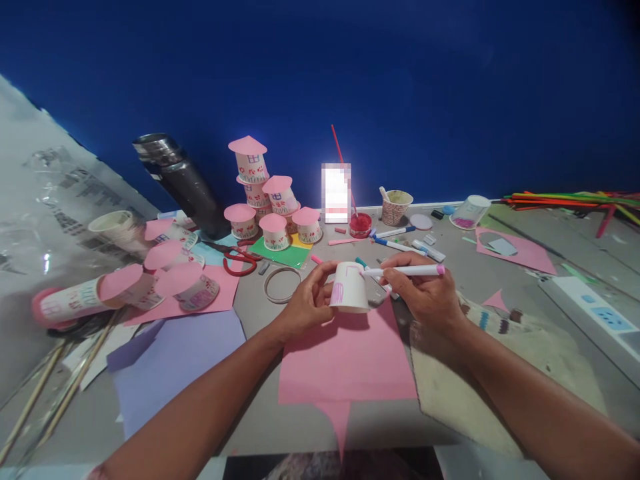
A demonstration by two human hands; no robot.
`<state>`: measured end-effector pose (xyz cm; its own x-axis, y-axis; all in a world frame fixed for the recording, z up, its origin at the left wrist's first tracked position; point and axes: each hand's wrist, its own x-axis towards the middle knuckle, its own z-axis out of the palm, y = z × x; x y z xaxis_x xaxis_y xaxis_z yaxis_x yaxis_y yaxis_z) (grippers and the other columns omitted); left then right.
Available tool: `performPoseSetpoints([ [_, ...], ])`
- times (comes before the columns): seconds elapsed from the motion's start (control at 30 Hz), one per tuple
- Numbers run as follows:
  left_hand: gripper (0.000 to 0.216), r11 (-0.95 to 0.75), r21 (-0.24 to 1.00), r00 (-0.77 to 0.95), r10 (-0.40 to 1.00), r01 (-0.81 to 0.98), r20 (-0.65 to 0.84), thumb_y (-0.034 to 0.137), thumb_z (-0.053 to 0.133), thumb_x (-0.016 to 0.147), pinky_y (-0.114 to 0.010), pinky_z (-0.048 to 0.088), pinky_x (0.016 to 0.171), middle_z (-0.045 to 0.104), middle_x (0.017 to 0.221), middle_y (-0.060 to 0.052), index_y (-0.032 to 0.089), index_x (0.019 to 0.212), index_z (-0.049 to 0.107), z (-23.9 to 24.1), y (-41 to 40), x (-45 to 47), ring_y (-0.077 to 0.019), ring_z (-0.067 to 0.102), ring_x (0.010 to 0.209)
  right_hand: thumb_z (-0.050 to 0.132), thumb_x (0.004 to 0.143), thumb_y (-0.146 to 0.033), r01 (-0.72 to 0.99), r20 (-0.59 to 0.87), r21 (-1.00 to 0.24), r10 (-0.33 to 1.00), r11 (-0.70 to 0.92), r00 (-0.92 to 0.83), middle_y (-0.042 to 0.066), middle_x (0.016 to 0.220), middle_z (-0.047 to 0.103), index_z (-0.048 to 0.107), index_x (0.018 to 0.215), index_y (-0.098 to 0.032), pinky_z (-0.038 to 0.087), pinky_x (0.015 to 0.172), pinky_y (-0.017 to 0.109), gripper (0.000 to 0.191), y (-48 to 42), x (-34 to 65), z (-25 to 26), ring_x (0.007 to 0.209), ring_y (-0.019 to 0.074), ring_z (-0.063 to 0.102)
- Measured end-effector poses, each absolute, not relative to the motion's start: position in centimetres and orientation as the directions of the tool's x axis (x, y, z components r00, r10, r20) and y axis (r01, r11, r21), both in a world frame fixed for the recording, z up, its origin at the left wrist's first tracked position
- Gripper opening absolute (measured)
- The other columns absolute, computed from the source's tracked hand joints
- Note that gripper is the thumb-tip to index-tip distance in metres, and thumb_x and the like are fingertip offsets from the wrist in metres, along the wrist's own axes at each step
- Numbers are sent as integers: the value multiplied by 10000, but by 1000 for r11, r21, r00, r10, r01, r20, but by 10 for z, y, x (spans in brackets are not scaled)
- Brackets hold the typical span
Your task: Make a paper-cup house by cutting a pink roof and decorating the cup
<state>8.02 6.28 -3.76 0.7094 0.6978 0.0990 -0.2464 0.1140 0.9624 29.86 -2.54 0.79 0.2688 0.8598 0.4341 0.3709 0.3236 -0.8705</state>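
Observation:
My left hand (307, 303) grips an upside-down white paper cup (349, 288) by its left side, just above a pink paper sheet (345, 363). A purple door shape is drawn on the cup's left side. My right hand (425, 293) holds a white marker with a pink cap (407, 271), its tip touching the cup's upper right edge. Both forearms reach in from the bottom of the view.
Paper-cup houses with pink roofs (265, 200) stand stacked at the back; more lie at the left (150, 280). Red scissors (239, 260), a tape ring (281, 285), a dark flask (183, 180), loose markers (400, 245), a red paint pot (360, 225), lilac paper (170, 363) and coloured sticks (575, 200) surround the hands.

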Motion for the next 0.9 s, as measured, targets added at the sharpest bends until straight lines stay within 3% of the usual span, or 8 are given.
performPoseSetpoints([
  [0.17,744,114,965,702,707,-235,87,82,859,638,-298,533,919,642,1431,-131,231,1322,606,-37,63,80,-310,620,1342,689,905,-307,363,408,-882,873,300,269,11,687,724,748,845,-205,458,553,266,132,-27,298,7,590,149,631],
  [0.4,746,136,966,717,694,-220,66,144,878,664,-313,540,913,663,1378,-118,239,1338,572,-37,62,80,-263,710,1159,691,928,-314,380,419,-869,880,317,224,14,707,731,744,835,-215,480,584,278,146,-28,301,6,623,160,646],
  [0.67,746,133,964,723,686,-232,79,134,868,670,-318,536,936,626,1443,-128,239,1347,573,-39,63,79,-278,683,1223,703,916,-331,395,429,-868,854,300,295,17,702,728,753,872,-217,496,595,294,132,-26,303,3,650,177,658],
  [0.9,720,130,961,716,693,-244,88,97,839,658,-271,531,840,660,1373,-111,238,1319,591,-39,62,82,-255,695,1169,693,925,-309,401,431,-862,864,310,259,16,713,732,756,864,-220,489,592,288,125,-28,302,5,629,164,646],
])
